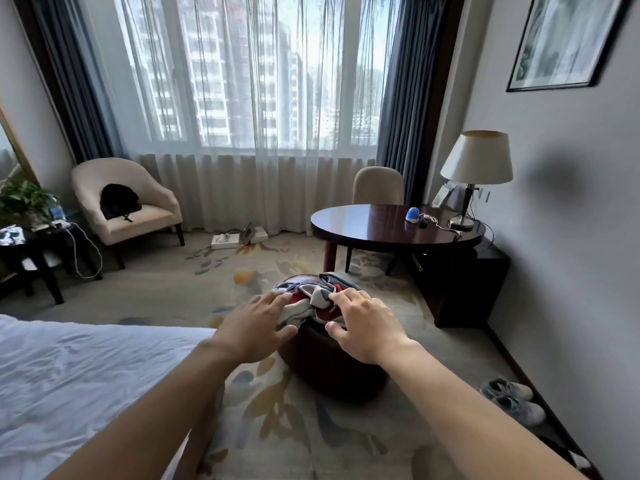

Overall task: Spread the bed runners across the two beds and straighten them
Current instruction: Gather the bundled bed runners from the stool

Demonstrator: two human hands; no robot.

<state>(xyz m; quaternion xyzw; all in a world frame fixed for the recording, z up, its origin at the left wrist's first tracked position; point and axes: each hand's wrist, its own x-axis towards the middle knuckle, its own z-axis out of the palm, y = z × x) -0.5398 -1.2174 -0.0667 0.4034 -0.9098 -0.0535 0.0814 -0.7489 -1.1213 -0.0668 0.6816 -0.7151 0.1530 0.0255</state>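
**Two hands on one bundle of patterned cloth**

One crumpled bundle of grey, red and cream patterned bed runner cloth lies heaped on one dark brown round stool standing on the floral carpet, just beside the foot of one bed with a rumpled white sheet; how many runners the bundle holds cannot be told. The left hand lies on the bundle's left side, fingers spread and only lightly bent, touching the cloth without closing on it; the right hand has its fingers curled over the bundle's right edge, thumb below, gripping the fabric. Beyond stand one dark round wooden table carrying one cream-shaded lamp, one beige armchair, and one beige side chair; two pale sneakers lie by the right wall.
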